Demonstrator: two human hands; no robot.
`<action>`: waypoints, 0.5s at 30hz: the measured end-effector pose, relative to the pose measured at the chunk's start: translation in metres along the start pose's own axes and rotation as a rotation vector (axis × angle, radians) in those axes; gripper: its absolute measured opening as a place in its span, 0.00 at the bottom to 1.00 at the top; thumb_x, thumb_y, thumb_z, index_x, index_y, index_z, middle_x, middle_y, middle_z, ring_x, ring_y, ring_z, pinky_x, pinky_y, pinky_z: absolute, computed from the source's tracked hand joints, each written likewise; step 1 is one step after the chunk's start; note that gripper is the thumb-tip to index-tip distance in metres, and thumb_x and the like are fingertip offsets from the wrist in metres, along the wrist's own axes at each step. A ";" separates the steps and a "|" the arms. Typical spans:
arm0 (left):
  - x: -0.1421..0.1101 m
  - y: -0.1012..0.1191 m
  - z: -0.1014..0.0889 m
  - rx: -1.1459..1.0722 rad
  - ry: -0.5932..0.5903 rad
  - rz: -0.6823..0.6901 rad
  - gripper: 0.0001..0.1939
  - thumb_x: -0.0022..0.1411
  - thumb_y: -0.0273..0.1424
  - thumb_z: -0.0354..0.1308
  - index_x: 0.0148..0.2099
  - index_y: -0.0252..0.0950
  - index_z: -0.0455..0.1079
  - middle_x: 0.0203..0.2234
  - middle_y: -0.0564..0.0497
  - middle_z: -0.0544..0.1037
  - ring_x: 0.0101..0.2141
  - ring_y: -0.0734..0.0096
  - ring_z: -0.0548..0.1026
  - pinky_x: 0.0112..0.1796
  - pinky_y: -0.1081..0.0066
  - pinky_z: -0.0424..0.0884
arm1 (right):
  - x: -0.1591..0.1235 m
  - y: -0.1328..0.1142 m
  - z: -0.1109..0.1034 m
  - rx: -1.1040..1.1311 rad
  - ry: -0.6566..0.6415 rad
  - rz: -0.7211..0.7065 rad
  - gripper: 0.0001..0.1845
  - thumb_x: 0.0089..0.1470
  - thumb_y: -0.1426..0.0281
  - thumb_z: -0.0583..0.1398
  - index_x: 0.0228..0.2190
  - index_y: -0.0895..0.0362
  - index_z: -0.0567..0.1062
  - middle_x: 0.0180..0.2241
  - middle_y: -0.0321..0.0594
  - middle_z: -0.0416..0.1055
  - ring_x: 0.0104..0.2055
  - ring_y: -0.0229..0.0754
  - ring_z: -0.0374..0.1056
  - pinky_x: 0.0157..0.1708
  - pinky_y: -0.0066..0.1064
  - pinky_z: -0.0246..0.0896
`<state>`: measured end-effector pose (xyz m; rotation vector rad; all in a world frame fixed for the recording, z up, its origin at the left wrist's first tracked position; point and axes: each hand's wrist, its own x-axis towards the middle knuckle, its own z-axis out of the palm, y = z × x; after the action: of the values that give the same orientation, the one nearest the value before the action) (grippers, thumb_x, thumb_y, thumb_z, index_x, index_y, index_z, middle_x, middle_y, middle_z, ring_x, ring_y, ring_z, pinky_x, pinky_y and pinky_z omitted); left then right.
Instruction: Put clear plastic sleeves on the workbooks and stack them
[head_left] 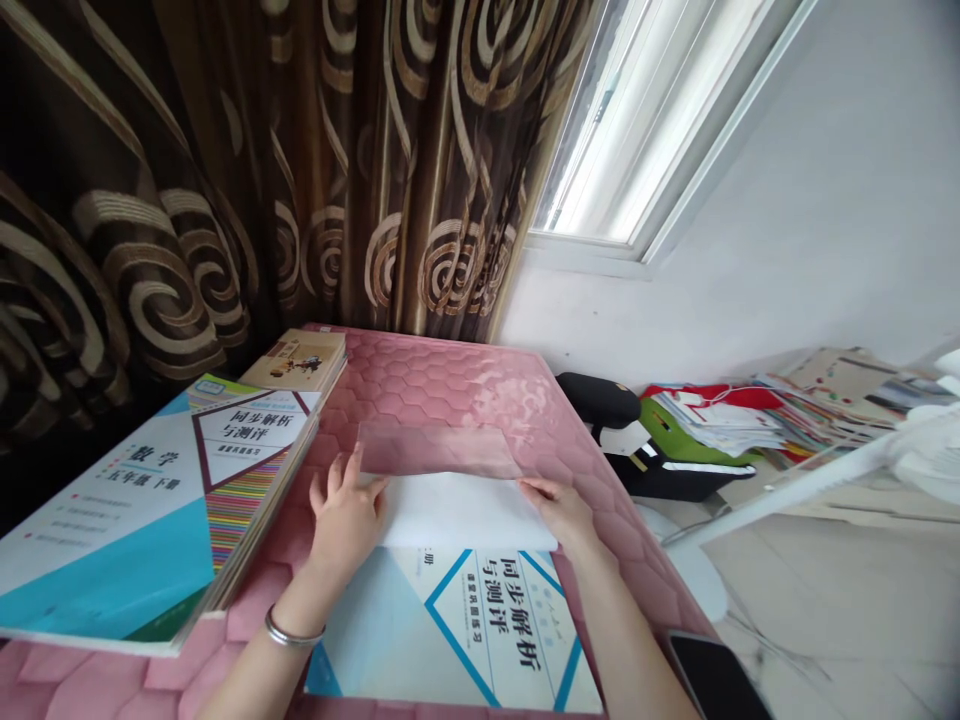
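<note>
A workbook (390, 620) with a pale blue and white cover lies before me. Across its far part is a white sheet (457, 512), and a strip of clear plastic film (442, 448) extends from the sheet's far edge over the pink surface. My left hand (346, 510), with a silver bangle on the wrist, holds the left edge; its thumb lies on the sheet and the other fingers are partly spread. At the right edge, my right hand (559, 508) pinches the film and sheet between thumb and fingers. The fingers' undersides are hidden.
Stacked books (150, 500) stand at the left, beside a patterned curtain (405, 180). A phone (716, 675) rests at the near right edge of the pink padded table (405, 375). Beyond it are a white lamp (787, 485), a black bag (675, 475) and piled papers (720, 425).
</note>
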<state>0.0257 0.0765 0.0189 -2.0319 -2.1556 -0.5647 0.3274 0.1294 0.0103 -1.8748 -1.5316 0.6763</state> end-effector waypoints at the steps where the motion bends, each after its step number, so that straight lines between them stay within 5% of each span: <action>1: 0.000 0.003 0.000 0.004 -0.005 0.030 0.16 0.63 0.34 0.49 0.46 0.50 0.75 0.64 0.50 0.55 0.61 0.47 0.53 0.56 0.39 0.46 | 0.000 -0.001 0.000 0.000 -0.003 -0.001 0.13 0.50 0.63 0.58 0.33 0.51 0.81 0.36 0.35 0.79 0.42 0.46 0.73 0.40 0.30 0.66; 6: 0.011 0.020 0.003 -0.087 -0.243 0.175 0.20 0.64 0.38 0.45 0.55 0.48 0.69 0.66 0.54 0.50 0.64 0.46 0.45 0.58 0.38 0.32 | -0.001 -0.004 -0.002 0.015 -0.008 0.005 0.12 0.49 0.63 0.57 0.32 0.51 0.81 0.34 0.35 0.79 0.39 0.45 0.74 0.38 0.30 0.66; 11: 0.032 0.044 0.004 -0.186 -0.545 0.330 0.26 0.67 0.39 0.36 0.64 0.43 0.57 0.66 0.53 0.48 0.65 0.54 0.43 0.60 0.41 0.33 | 0.000 -0.002 0.000 0.015 0.000 -0.011 0.14 0.50 0.61 0.56 0.32 0.52 0.79 0.30 0.35 0.78 0.34 0.44 0.73 0.34 0.31 0.65; 15: 0.041 0.055 0.009 -0.193 -0.624 0.330 0.28 0.66 0.39 0.35 0.66 0.39 0.52 0.66 0.49 0.50 0.65 0.55 0.47 0.60 0.44 0.38 | 0.001 0.005 -0.004 -0.038 0.008 -0.052 0.12 0.50 0.61 0.56 0.33 0.51 0.78 0.32 0.35 0.78 0.36 0.43 0.73 0.36 0.30 0.64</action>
<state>0.0778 0.1198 0.0351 -2.8982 -2.0113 -0.0954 0.3334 0.1293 0.0095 -1.8567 -1.5922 0.6200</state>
